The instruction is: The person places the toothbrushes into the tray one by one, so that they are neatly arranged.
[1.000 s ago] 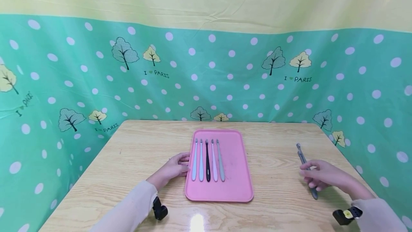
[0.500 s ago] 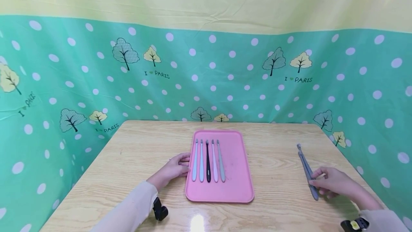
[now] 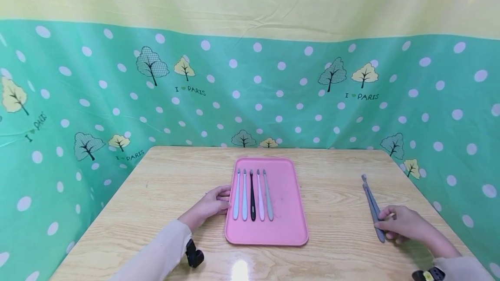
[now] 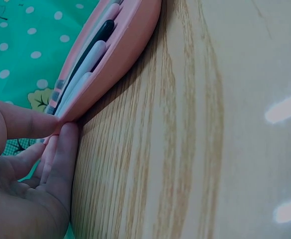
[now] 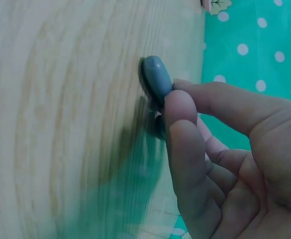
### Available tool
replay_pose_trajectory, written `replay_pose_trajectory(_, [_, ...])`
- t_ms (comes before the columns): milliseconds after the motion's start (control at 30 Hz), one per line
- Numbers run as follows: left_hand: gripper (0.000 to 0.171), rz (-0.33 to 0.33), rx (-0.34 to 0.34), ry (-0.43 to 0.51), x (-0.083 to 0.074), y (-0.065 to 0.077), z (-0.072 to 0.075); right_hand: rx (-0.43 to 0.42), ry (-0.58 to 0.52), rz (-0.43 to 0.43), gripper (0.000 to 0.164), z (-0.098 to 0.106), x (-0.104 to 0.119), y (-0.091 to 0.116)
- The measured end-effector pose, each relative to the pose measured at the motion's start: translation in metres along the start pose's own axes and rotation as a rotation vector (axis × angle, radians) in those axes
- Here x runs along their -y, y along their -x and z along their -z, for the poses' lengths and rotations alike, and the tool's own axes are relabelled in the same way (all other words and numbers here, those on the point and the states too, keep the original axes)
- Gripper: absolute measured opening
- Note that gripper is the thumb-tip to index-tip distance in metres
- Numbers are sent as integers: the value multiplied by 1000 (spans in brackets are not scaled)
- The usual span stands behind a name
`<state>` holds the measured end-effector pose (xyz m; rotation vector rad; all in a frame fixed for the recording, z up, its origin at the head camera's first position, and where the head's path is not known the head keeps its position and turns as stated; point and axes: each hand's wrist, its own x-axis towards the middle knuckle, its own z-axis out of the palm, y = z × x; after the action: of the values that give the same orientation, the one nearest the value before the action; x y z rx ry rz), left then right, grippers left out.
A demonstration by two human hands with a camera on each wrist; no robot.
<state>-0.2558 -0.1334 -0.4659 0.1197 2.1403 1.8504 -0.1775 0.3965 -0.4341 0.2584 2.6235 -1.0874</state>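
My left hand [image 3: 211, 203] holds the left edge of a pink tray [image 3: 287, 233], pinching its rim between fingers and thumb in the left wrist view. Several toothbrushes lie side by side in the tray, heads pointing away: two pale blue, a black toothbrush [image 3: 252, 203], a pink one and a grey-green one. On the right of the table, my right hand [image 3: 404, 224] pinches a grey toothbrush [image 5: 157, 77] near its handle end. A second grey handle [image 5: 159, 127] shows right beside it, partly hidden by the fingers; the two form a narrow V in the head view.
The wooden table [image 3: 332, 185] carries the tray at its middle. A green and yellow curtain [image 3: 281, 81] with dots and trees hangs behind the table and along both sides. A black wrist camera [image 3: 194, 255] sits on the left sleeve.
My right hand has slid down toward the handle end of the grey toothbrushes, and its fingers have closed in a pinch there. The left hand and the tray stay put.
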Motion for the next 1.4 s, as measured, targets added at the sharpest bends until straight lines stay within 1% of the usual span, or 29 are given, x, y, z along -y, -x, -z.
replay_pose_trajectory(100, [68, 5, -4, 0, 2, 0, 0, -16, -8, -6, 33, -2, 1, 1])
replay_pose_trajectory(200, [68, 2, -2, -1, 2, 0, 0, -14, -2, 29, 35, -4, 2, 2])
replay_pose_trajectory(333, [68, -4, 3, -2, 1, 0, 0, -26, -7, 46, 37, -6, 5, 3])
replay_pose_trajectory(533, [68, -10, 4, -3, 0, 0, -1, -27, -33, 53, 42, -8, 6, 4])
replay_pose_trajectory(767, [68, 8, 0, 11, -1, 1, -1, -36, -9, 44, 44, -9, 7, 0])
replay_pose_trajectory(867, [69, 4, 3, 9, -2, 1, -1, -44, -4, 39, 44, -10, 8, 0])
replay_pose_trajectory(1033, [69, 0, 0, 3, -2, 1, -1, -51, 1, 55, 46, -11, 9, 1])
replay_pose_trajectory(1100, [68, -2, 0, 5, -2, 0, -1, -53, 12, 63, 45, -12, 10, 1])
replay_pose_trajectory(1267, [68, 5, 1, 19, -1, 0, -1, -59, 30, 52, 40, -14, 12, 0])
replay_pose_trajectory(1400, [67, 6, 10, 24, -1, 0, -1, -48, 32, 58, 35, -17, 12, -1])
